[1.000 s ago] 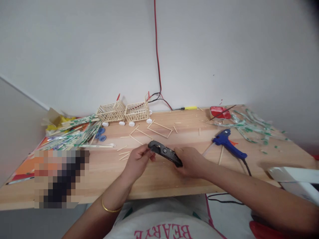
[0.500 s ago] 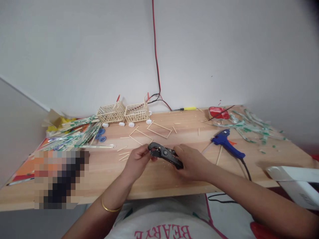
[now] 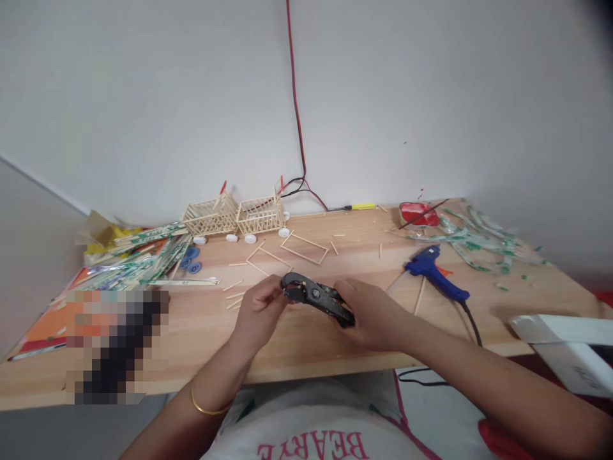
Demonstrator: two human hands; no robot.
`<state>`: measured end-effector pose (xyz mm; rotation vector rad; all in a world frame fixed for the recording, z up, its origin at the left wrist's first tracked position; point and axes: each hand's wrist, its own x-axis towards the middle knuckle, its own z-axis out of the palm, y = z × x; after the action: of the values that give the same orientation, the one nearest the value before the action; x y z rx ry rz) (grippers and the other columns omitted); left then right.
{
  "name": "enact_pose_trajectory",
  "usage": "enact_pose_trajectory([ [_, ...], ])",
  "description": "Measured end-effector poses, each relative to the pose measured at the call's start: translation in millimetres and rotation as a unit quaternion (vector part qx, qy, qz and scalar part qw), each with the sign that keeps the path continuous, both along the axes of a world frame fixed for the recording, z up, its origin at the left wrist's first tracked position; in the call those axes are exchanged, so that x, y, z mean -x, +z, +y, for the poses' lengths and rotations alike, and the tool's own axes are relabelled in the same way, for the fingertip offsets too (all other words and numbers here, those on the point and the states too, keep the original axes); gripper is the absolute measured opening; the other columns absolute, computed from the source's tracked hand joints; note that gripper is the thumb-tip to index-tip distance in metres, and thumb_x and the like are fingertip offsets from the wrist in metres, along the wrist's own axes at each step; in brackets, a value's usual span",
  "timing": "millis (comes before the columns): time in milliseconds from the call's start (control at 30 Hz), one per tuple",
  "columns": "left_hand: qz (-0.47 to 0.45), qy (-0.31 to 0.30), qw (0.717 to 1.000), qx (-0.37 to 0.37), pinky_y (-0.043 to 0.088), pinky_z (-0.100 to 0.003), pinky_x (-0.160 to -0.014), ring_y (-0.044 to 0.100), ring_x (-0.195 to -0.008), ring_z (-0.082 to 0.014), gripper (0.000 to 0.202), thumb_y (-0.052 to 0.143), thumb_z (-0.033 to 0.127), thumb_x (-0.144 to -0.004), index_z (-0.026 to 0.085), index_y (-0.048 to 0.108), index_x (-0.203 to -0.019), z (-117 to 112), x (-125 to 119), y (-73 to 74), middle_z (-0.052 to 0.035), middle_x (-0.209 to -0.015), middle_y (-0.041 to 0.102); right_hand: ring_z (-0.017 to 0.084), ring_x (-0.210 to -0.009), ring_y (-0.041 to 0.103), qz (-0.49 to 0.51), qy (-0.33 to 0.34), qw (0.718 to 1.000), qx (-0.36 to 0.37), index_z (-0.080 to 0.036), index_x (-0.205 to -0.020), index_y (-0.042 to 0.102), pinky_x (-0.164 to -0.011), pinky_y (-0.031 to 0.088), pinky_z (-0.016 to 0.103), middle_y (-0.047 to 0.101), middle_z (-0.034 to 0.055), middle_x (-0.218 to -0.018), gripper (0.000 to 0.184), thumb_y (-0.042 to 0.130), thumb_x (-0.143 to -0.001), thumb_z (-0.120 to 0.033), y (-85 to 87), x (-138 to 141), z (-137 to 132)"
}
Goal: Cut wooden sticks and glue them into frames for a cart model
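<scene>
My right hand [image 3: 373, 313] is wrapped round the handles of black pliers [image 3: 315, 294], whose jaws point left. My left hand [image 3: 258, 311] is closed in a pinch right at those jaws. Whatever its fingertips hold is too small and too hidden to make out. Just behind the hands lie two thin stick frames, a left one [image 3: 268, 259] partly covered by my left hand and a right one [image 3: 305, 248]. Several short cut sticks [image 3: 234, 295] are scattered left of my left hand.
Two wheeled stick carts [image 3: 261, 216] stand against the wall. Packaged sticks [image 3: 158, 255] and blue wheels [image 3: 190, 260] are piled left. On the right lie a blue glue gun [image 3: 438, 275] with its cord, plastic wrappers [image 3: 479, 243], a red container [image 3: 419, 214] and a white box [image 3: 565, 332].
The whole view has shifted slightly. My left fingers and the pliers' jaws have moved a little to the left together; both grips stay the same.
</scene>
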<state>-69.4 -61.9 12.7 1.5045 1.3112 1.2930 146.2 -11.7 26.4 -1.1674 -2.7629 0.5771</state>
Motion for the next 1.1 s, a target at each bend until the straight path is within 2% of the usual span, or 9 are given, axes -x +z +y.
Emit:
enact_pose_trajectory([
  [300, 0.031, 0.032, 0.999, -0.031, 0.042, -0.022, -0.069, 0.056, -0.074, -0.0133, 0.012, 0.056, 0.017, -0.080, 0.018, 0.068, -0.079, -4, -4, 0.3, -0.0012, -0.075, 0.063, 0.018, -0.066, 0.055, -0.004, 0.008, 1.000, -0.027, -0.018, -0.078, 0.047, -0.055, 0.029, 0.026, 0.060, 0.0055, -0.075, 0.011, 0.051, -0.071, -0.026, -4.4, 0, -1],
  [667, 0.029, 0.036, 0.999, -0.019, 0.044, -0.023, -0.069, 0.058, -0.073, -0.0132, 0.011, 0.055, 0.017, -0.080, 0.018, 0.064, -0.075, -4, -6, -4.1, -0.0011, -0.074, 0.063, 0.020, -0.071, 0.059, -0.047, -0.008, 0.999, -0.015, -0.017, -0.080, 0.051, -0.058, 0.032, 0.026, 0.065, 0.0079, -0.077, 0.012, 0.053, -0.071, -0.024, -12.8, 1, -2],
  [833, 0.006, 0.034, 0.999, 0.001, 0.046, -0.024, -0.069, 0.060, -0.072, -0.0133, 0.008, 0.057, 0.023, -0.080, 0.018, 0.064, -0.078, -4, -6, -3.2, -0.0013, -0.075, 0.063, 0.016, -0.062, 0.055, 0.044, -0.033, 0.998, 0.042, -0.019, -0.074, 0.046, -0.055, 0.031, 0.024, 0.060, 0.0020, -0.069, 0.004, 0.049, -0.074, -0.022, -10.5, -2, 0],
  [967, -0.027, 0.040, 0.999, 0.024, 0.046, -0.024, -0.068, 0.061, -0.071, -0.0130, 0.009, 0.060, 0.026, -0.079, 0.018, 0.062, -0.083, -3, -8, -1.7, -0.0008, -0.073, 0.063, 0.013, -0.056, 0.047, 0.140, -0.074, 0.985, 0.062, -0.022, -0.072, 0.037, -0.053, 0.031, 0.022, 0.049, -0.0034, -0.062, 0.012, 0.047, -0.078, -0.027, -1.5, -7, 3],
  [1033, -0.009, 0.046, 0.999, 0.020, 0.046, -0.024, -0.068, 0.061, -0.071, -0.0133, 0.009, 0.060, 0.026, -0.079, 0.018, 0.061, -0.081, -3, -7, 0.7, -0.0012, -0.074, 0.062, 0.012, -0.056, 0.046, 0.143, -0.074, 0.986, 0.054, -0.022, -0.072, 0.037, -0.053, 0.030, 0.023, 0.048, -0.0038, -0.062, 0.014, 0.048, -0.078, -0.029, 1.4, -10, 3],
  [1100, 0.054, 0.054, 0.997, -0.001, 0.045, -0.025, -0.071, 0.060, -0.076, -0.0143, 0.010, 0.059, 0.026, -0.080, 0.018, 0.062, -0.079, -4, 1, 3.5, -0.0028, -0.078, 0.062, 0.013, -0.058, 0.047, 0.128, -0.072, 0.988, 0.049, -0.021, -0.073, 0.038, -0.054, 0.030, 0.023, 0.049, -0.0028, -0.064, 0.013, 0.049, -0.077, -0.028, 1.6, -12, 1],
])
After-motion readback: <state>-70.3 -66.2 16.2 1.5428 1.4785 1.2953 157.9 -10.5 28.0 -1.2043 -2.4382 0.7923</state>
